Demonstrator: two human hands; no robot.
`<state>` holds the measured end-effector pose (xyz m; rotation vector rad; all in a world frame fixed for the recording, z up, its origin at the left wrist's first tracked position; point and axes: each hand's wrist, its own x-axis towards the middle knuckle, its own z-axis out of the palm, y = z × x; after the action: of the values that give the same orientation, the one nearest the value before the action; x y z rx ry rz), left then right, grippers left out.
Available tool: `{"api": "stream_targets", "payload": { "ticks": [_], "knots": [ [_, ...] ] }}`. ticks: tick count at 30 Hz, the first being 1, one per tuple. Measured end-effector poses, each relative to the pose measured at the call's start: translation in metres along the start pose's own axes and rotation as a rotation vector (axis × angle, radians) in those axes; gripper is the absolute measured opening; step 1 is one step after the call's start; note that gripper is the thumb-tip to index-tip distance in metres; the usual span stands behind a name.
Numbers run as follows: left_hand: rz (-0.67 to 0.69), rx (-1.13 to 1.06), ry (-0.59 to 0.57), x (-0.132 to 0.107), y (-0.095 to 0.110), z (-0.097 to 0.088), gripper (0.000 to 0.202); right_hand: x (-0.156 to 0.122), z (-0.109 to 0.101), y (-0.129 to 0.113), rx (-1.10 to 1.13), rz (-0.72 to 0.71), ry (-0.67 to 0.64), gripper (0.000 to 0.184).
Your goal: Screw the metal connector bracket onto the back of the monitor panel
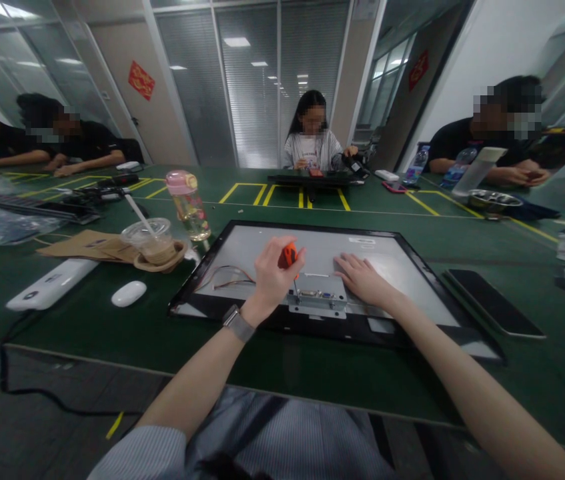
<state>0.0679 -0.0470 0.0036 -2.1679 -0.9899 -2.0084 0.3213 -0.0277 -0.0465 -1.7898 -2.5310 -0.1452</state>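
My left hand [275, 270], with a watch on the wrist, is wrapped around the orange handle of a screwdriver [289, 255]. The shaft points down at a metal bracket with connector ports [318, 297]; I cannot make out whether the tip sits in a screw. Under the bracket lies a monitor panel [312, 240], back side up, with a black frame. My right hand [359, 277] rests flat on the panel's grey back, fingers stretched out, just right of the bracket. Thin cables [227, 273] lie loose on the panel's left part.
Left of the panel are a pink-lidded bottle [192, 210], an iced drink cup [151, 243] in a cardboard holder, a white mouse [129, 293] and a white power strip [52, 285]. A phone [492, 303] lies to the right. Several people sit around the green table [242, 363].
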Motion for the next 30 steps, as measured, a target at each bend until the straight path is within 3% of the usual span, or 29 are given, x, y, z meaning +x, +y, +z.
{"api": "stream_targets", "payload": {
  "ticks": [10, 18, 23, 30],
  "knots": [
    [0.054, 0.026, 0.042, 0.002, -0.002, 0.001, 0.017, 0.001, 0.002, 0.001, 0.008, -0.004, 0.01, 0.054],
    [0.04, 0.012, -0.035, 0.0, -0.001, 0.0, 0.019, 0.001, 0.002, 0.002, 0.024, 0.001, 0.006, 0.054],
    [-0.143, -0.213, -0.137, 0.006, 0.005, -0.002, 0.014, -0.001, 0.0, -0.001, 0.01, -0.002, 0.01, 0.055],
    [-0.427, -0.528, -0.192, 0.018, 0.006, -0.003, 0.017, -0.001, -0.005, -0.003, 0.003, 0.005, -0.01, 0.055]
  ]
}}
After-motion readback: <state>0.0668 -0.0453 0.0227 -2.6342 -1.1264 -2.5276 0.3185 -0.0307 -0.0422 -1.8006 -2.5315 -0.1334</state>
